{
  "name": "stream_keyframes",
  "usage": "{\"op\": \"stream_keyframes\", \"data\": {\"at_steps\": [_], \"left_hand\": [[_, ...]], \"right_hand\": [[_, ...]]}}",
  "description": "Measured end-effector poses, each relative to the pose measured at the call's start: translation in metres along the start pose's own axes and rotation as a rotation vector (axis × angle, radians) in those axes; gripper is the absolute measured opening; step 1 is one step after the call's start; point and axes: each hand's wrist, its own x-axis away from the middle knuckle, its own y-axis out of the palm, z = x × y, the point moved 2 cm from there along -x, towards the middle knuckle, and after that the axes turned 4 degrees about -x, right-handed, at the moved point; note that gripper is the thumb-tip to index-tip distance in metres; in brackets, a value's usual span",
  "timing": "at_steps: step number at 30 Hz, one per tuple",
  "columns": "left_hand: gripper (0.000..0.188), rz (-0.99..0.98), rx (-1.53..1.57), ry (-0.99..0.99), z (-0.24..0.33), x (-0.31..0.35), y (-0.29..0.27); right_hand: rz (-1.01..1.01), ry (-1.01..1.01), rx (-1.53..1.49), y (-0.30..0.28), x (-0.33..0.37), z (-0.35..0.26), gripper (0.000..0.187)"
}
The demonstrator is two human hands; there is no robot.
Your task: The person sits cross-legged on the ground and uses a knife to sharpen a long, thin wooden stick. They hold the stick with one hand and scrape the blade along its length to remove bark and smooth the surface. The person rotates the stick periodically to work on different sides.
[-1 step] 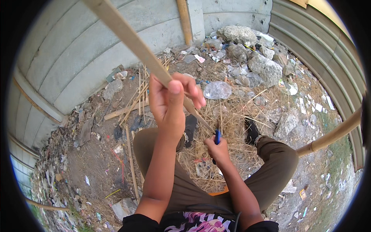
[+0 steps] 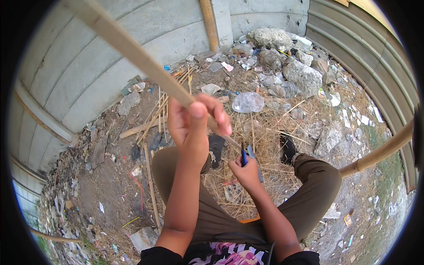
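At the far left, a wall of grey concrete panels (image 2: 97, 57) curves round, with scattered litter (image 2: 62, 194) along its foot. Next, loose sticks (image 2: 137, 129) lie crossed on the bare soil. A long, flat wooden strip (image 2: 148, 66) is held up at a slant, sloping from the upper left down to the person's right hand. The left hand (image 2: 194, 123) grips it along its length, thumb on the upper face, fingers curled beneath. Below that hand, a dark shoe (image 2: 215, 148) is partly covered. The right hand (image 2: 246, 172) is closed round a blue-handled tool (image 2: 244, 159), fingers wrapped; the strip's lower end reaches the tool, though from where I stand I cannot tell whether the two touch, nor the tool's exact kind. Beyond, a clear plastic item (image 2: 248, 102) rests on dry straw (image 2: 265, 123). Further right are pale rocks (image 2: 304, 77) amid rubbish, then a second dark shoe (image 2: 288, 149) planted on the straw. A bamboo pole (image 2: 375, 154) slopes beside the right knee, with corrugated sheeting (image 2: 366, 53) at the far right.
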Motion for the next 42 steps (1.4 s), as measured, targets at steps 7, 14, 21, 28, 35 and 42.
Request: {"op": "stream_keyframes", "data": {"at_steps": [7, 14, 21, 28, 35, 42], "left_hand": [[0.055, 0.136, 0.022, 0.028, 0.03, 0.069, -0.025], [0.059, 0.423, -0.149, 0.109, 0.033, 0.101, -0.026], [0.055, 0.516, -0.217, 0.111, 0.035, 0.099, -0.028], [0.053, 0.632, -0.32, 0.116, 0.036, 0.094, -0.026], [0.051, 0.626, -0.314, 0.125, 0.033, 0.084, -0.028], [0.05, 0.504, -0.306, 0.143, 0.032, 0.089, -0.015]], "right_hand": [[-0.026, 0.054, 0.456, 0.02, 0.031, -0.001, 0.025], [-0.063, -0.029, 0.326, 0.04, 0.059, -0.026, 0.017], [-0.039, -0.174, 0.459, 0.047, 0.059, -0.017, 0.011], [-0.036, -0.091, 0.548, 0.042, 0.047, -0.008, 0.014], [0.042, 0.007, 0.619, 0.024, 0.027, 0.017, 0.019], [-0.062, -0.122, 0.568, 0.019, 0.044, -0.04, 0.017]]}}
